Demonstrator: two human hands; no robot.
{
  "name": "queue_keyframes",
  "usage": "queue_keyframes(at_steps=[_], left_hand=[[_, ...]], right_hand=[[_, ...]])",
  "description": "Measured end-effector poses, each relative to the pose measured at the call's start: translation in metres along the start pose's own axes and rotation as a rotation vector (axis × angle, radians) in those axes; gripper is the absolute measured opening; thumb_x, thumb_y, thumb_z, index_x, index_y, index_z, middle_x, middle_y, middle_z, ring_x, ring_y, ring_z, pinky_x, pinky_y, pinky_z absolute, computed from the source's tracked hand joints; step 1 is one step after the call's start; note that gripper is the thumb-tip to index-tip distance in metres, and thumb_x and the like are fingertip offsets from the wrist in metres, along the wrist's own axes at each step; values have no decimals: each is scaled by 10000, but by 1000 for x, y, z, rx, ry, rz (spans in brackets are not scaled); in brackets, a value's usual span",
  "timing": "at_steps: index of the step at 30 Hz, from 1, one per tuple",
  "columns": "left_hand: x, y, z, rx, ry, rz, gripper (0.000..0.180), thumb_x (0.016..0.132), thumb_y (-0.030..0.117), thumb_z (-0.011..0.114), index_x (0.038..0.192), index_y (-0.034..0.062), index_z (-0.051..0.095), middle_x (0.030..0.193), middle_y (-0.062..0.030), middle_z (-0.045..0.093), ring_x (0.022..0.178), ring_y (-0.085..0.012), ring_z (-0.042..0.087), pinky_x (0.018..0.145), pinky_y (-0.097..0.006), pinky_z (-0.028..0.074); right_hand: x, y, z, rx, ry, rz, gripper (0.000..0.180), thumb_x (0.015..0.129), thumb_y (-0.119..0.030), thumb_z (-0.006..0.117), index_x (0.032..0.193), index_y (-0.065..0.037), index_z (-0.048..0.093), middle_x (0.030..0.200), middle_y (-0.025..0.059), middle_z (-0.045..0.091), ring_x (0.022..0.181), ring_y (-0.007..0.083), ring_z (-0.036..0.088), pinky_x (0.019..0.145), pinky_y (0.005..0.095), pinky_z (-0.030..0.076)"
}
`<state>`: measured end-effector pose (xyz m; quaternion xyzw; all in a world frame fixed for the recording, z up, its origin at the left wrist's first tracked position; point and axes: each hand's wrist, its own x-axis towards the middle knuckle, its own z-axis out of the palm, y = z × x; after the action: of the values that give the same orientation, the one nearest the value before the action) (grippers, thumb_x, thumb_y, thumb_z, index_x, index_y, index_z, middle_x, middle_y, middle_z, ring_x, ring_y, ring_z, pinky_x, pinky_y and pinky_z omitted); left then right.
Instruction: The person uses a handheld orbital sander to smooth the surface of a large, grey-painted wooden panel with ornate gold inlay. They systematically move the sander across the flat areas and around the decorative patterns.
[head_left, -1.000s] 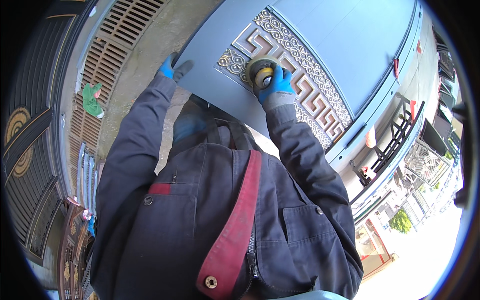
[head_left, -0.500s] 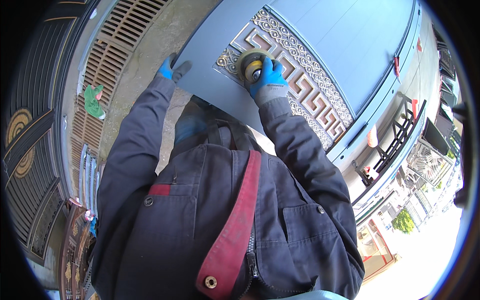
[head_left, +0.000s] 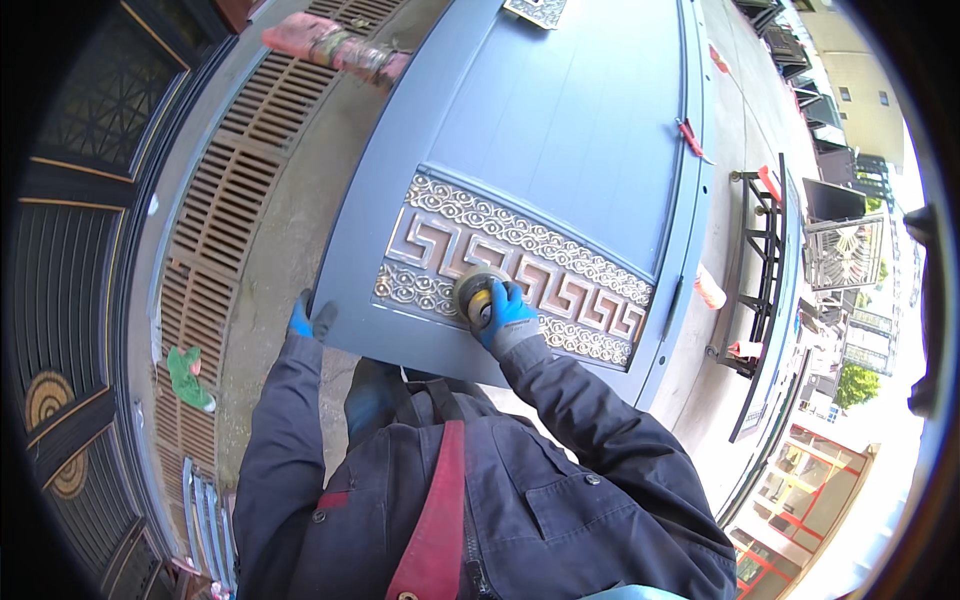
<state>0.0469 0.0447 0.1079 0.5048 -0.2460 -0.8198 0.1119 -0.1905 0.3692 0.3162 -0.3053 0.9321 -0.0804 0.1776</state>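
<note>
A blue-grey door panel (head_left: 540, 120) lies in front of me. Across its near part runs a raised ornamental band (head_left: 535, 275) with an angular meander between two rows of silvery scrolls. My right hand (head_left: 505, 312), in a blue and grey glove, grips a round pad-like tool (head_left: 477, 290) with a pale rim and yellow middle. That tool sits against the band's lower left part; its underside is hidden. At the panel's near left corner is my left hand (head_left: 312, 318), gloved the same way, fingers apart beside the edge. Whether it presses on the edge I cannot tell.
Left of the panel runs a slotted floor grate (head_left: 235, 160) with a green cloth (head_left: 188, 378) on it. A pinkish wrapped bundle (head_left: 335, 48) lies beyond. Dark ornate doors (head_left: 65, 260) stand far left. A red-handled tool (head_left: 690, 138) rests on the panel; a black metal frame (head_left: 760, 270) stands right.
My view has shifted, so more of the door panel shows, with a second ornament at its far end. The right hand stays on the round tool at the band; the left remains by the corner.
</note>
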Motion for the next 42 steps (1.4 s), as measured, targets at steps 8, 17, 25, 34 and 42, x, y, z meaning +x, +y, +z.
queue_keyframes(at_steps=[8, 17, 25, 34, 42], left_hand=[[22, -4, -10, -99, 119, -104, 530, 1075, 351, 531, 1501, 42, 473, 1395, -173, 593, 1167, -335, 646, 909, -440, 662], [29, -8, -18, -111, 95, -84, 574, 1063, 284, 574, 1547, 22, 411, 1427, -169, 563, 1200, -335, 622, 944, -406, 638], [28, -3, -35, -16, 44, -27, 560, 951, 68, 750, 1451, 12, 505, 1343, -154, 630, 1162, -260, 644, 984, -384, 590], [26, 5, -30, 354, 32, 135, 528, 1096, 194, 497, 1573, 4, 373, 1529, -243, 479, 1297, -364, 598, 1143, -469, 535], [10, 13, -25, 511, -56, 219, 725, 946, 311, 798, 1505, -27, 483, 1392, -164, 619, 1217, -257, 619, 1011, -364, 548]], right_hand=[[-23, 32, -23, -14, -23, 76, 754, 826, -377, 813, 1453, -106, 495, 1396, 255, 544, 1041, 473, 699, 845, 540, 602], [-32, 51, -21, -12, -102, 113, 768, 798, -297, 822, 1467, -121, 489, 1430, 250, 524, 1071, 473, 694, 885, 544, 592], [-33, 69, -17, 34, -49, 115, 805, 795, -341, 836, 1477, -128, 464, 1408, 270, 531, 1114, 487, 671, 860, 557, 593], [-37, 80, -14, -13, 81, 94, 854, 741, -375, 895, 1450, -126, 491, 1398, 237, 514, 1103, 462, 680, 868, 523, 599], [-39, 88, -15, -5, 91, 108, 836, 733, -356, 907, 1436, -133, 513, 1359, 229, 548, 1105, 459, 682, 871, 527, 601]])
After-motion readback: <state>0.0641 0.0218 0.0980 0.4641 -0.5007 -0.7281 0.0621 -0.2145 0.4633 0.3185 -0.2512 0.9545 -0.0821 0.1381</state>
